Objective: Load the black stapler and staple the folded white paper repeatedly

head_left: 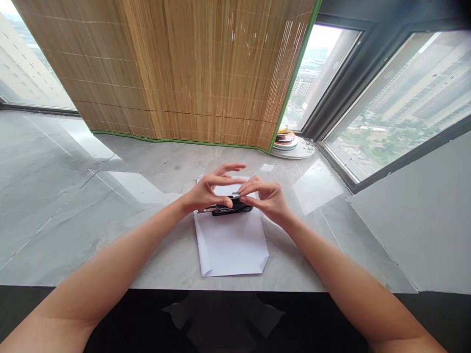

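Note:
A black stapler [232, 210] lies on white paper [231, 245], its metal part [205, 211] sticking out to the left. Just above it, my right hand [270, 198] pinches a small silvery strip, likely staples [236, 194], between thumb and fingertips. My left hand [208, 191] is at the stapler's left side, its upper fingers stretched out and apart. The left thumb tip reaches the near end of the strip, beside the stapler's top; whether it presses on either is hard to make out. Fingers partly hide the strip.
The paper has folded lower corners and lies on a glossy grey marble-look surface [154, 230] near its front edge. A bamboo blind [191, 73] hangs behind. Stacked plates or lids [289, 143] stand at the back right, by the windows [405, 108]. A white panel [419, 215] borders the right.

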{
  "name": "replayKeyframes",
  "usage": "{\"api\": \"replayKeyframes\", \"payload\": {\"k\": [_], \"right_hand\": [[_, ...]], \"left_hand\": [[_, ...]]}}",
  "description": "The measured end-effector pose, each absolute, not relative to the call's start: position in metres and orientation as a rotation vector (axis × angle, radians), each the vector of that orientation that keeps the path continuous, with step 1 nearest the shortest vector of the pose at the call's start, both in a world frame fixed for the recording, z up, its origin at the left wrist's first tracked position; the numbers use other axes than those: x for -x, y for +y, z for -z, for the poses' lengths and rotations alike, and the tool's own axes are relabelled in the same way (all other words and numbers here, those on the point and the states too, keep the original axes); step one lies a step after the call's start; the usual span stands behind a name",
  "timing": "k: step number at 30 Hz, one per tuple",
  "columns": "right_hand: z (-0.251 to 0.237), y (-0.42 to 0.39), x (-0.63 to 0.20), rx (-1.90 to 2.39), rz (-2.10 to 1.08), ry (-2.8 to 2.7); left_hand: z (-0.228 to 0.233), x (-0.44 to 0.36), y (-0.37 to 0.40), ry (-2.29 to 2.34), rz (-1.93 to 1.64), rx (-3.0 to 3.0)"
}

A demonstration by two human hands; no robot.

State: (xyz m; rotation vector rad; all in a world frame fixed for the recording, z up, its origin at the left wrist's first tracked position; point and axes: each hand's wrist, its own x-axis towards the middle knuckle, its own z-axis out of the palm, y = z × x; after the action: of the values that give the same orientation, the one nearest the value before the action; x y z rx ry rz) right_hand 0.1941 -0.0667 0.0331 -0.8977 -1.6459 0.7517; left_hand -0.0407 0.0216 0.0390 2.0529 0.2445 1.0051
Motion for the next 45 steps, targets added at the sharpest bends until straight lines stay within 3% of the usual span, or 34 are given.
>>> {"api": "replayKeyframes", "payload": {"k": [4, 7, 10, 14, 21, 25, 28, 31, 35, 45], "right_hand": [[-0.033, -0.045, -0.250, 1.344, -0.373, -1.492], [-0.023, -0.028, -0.300, 1.698, -0.040, -1.377], [-0.007, -0.017, -0.327, 1.879, -0.047, -1.367], [0.011, -0.007, -0.328, 1.879, -0.084, -1.554], [0.018, -0.002, -0.324, 1.864, -0.052, -1.669], [0.001, -0.011, -0.313, 1.765, 0.044, -1.540], [-0.017, -0.026, -0.285, 1.567, 0.100, -1.513], [-0.028, -0.044, -0.248, 1.367, -0.039, -1.616], [-0.028, -0.057, -0.216, 1.138, -0.343, -1.902], [-0.017, -0.064, -0.205, 1.040, -0.569, -2.284]], "left_hand": [[-0.048, 0.075, 0.048, 1.218, -1.336, -1.927], [-0.046, 0.108, 0.072, 2.019, -0.967, -1.976], [-0.038, 0.128, 0.085, 2.189, -0.578, -1.970], [-0.031, 0.131, 0.090, 2.127, -0.390, -2.109], [-0.027, 0.125, 0.089, 2.082, -0.431, -2.205], [-0.026, 0.118, 0.087, 1.986, -0.718, -2.124], [-0.026, 0.106, 0.083, 1.667, -1.074, -1.867], [-0.026, 0.090, 0.075, 1.236, -1.220, -1.501], [-0.028, 0.071, 0.064, 0.854, -1.164, -1.256], [-0.034, 0.066, 0.049, 0.707, -1.061, -1.405]]}}
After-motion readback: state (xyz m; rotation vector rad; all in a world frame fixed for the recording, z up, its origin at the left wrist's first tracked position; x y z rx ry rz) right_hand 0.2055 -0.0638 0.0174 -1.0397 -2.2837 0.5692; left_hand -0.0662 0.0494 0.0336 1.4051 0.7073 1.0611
